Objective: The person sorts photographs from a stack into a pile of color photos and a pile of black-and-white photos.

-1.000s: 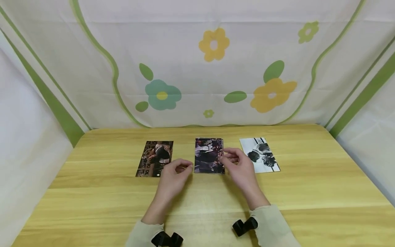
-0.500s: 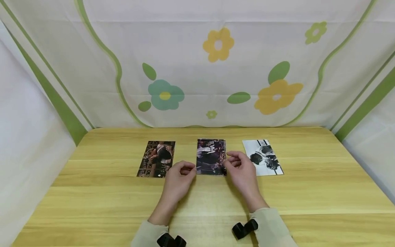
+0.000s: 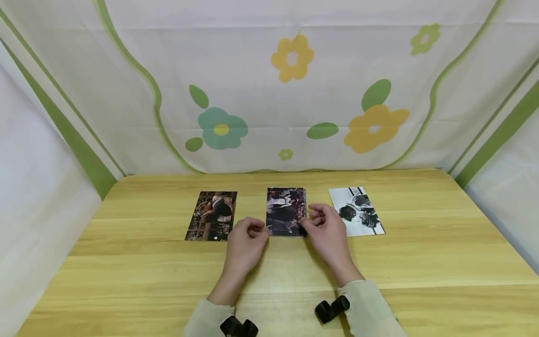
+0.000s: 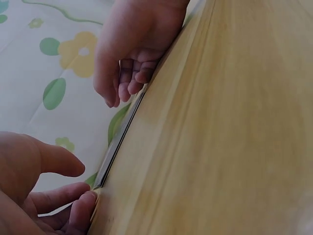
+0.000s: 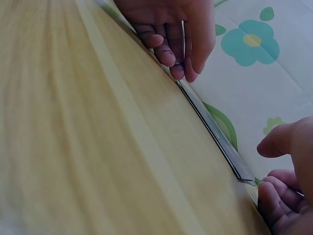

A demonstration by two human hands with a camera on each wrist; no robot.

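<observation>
A small stack of photo cards (image 3: 284, 213) lies flat at the middle of the table, its top card a dark, crowded picture. My left hand (image 3: 246, 243) is at its near left corner, fingers bent and touching the edge. On the opposite side my right hand (image 3: 328, 236) has its thumb over the right edge. In the left wrist view the left hand's thumb (image 4: 61, 160) stands apart from its fingers, which meet the stack's corner. The right wrist view shows the right hand's fingers (image 5: 281, 198) against the other end, thumb raised. Neither hand pinches the cards.
A brown photo card (image 3: 212, 216) lies left of the stack. A black-and-white photo card (image 3: 358, 213) lies to the right, partly behind the right hand. Behind the wooden table (image 3: 126, 271) hangs a white flowered curtain (image 3: 261, 93).
The left hand has moved slightly right to the stack's edge. The right hand has come a little nearer along the right edge. The view has shifted slightly; the cards lie as before.
</observation>
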